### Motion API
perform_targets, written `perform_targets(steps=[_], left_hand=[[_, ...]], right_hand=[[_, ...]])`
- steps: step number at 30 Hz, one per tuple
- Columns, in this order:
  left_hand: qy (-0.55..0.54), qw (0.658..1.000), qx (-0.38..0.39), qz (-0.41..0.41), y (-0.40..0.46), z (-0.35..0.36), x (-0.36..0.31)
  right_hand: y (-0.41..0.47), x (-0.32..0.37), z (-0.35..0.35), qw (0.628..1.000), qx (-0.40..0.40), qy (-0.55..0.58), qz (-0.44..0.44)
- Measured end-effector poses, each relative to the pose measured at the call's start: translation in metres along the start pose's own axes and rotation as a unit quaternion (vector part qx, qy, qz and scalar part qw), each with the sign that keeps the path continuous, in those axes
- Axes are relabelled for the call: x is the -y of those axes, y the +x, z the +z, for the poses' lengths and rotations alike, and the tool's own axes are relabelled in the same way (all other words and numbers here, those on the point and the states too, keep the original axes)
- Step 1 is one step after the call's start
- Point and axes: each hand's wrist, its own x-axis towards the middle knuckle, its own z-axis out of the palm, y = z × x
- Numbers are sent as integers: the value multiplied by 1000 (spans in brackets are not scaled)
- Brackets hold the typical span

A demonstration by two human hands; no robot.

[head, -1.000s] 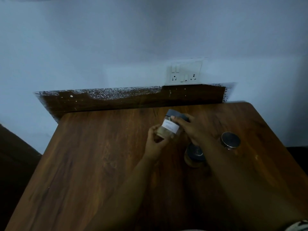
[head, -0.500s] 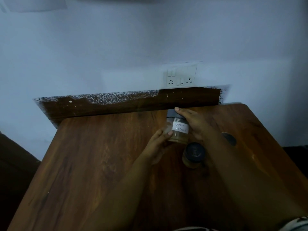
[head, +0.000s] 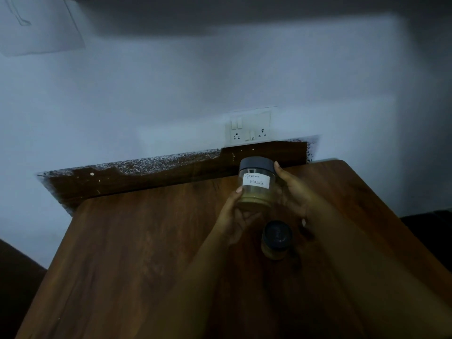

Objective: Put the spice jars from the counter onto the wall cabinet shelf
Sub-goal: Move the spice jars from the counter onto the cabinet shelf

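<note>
Both hands have brought the labelled spice jar (head: pixel 256 184) up off the wooden counter (head: pixel 137 253); a second ago it was tilted on its side, and now it stands upright in the air, dark lid on top, its white handwritten label facing this way. The left hand (head: pixel 236 216) curls round the jar's lower left side with fingers under its base, and the right hand (head: pixel 293 196) wraps the right side, fingertips up by the lid. A second jar (head: pixel 276 239) stays on the counter, just nearer than the lifted one, lid up. On the far wall, the white socket plate (head: pixel 249 129) now sits lower, with a dark overhang (head: pixel 220 18) above.
</note>
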Motion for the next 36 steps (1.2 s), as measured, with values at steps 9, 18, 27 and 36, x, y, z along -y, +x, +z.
perform_targets(steps=[9,18,27,36], left_hand=[[53,997,-17,61,23,56,-9],[200,954,-15,223,24,135,-65],[270,860,-52,431,20,249,-148],[331,735,-63,589,26,340,-258]], right_hand=[[-16,24,-42,989,132,-34,-64],[-44,110,-76,980,102,-69,-160],[-89,256,-71,913,112,-198,-338],[-109,392,-49,858,101,-216,-455]])
